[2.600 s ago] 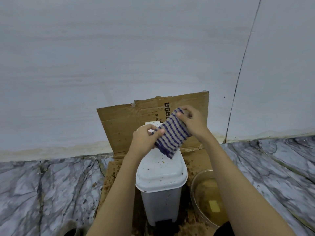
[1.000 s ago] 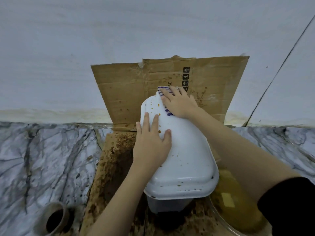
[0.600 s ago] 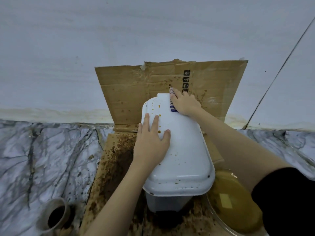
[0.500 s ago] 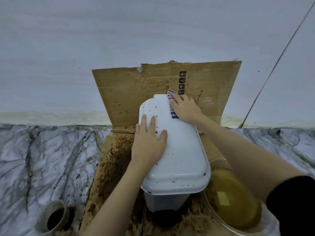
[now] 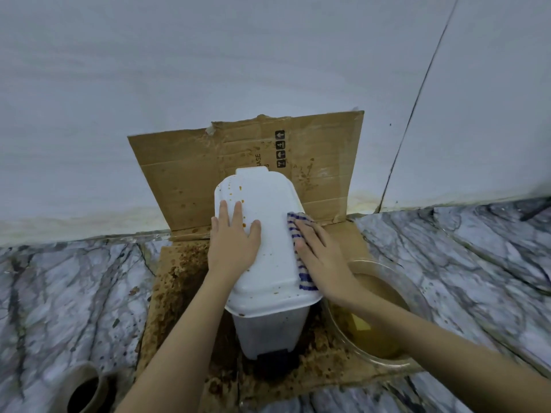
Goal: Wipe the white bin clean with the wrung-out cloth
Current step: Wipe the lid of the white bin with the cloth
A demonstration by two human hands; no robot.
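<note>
Hands (image 5: 232, 248) and (image 5: 323, 257) lie flat, grip released, on the smooth, speckled lid of the white bin (image 5: 268, 234). Right palm presses the striped woven cloth (image 5: 299, 257) against its rounded edge; stained cardboard (image 5: 185, 174) lies beneath.

There is one view only, from a wide-angle camera worn on the person's head. It looks forward and steeply down from close above the white bin (image 5: 268, 234), which sits mid-frame. The far wall (image 5: 208, 70) fills the upper half and the marble floor (image 5: 462, 263) the lower. Both forearms enter from the bottom edge. The wide lens bows the floor's far edge.
</note>
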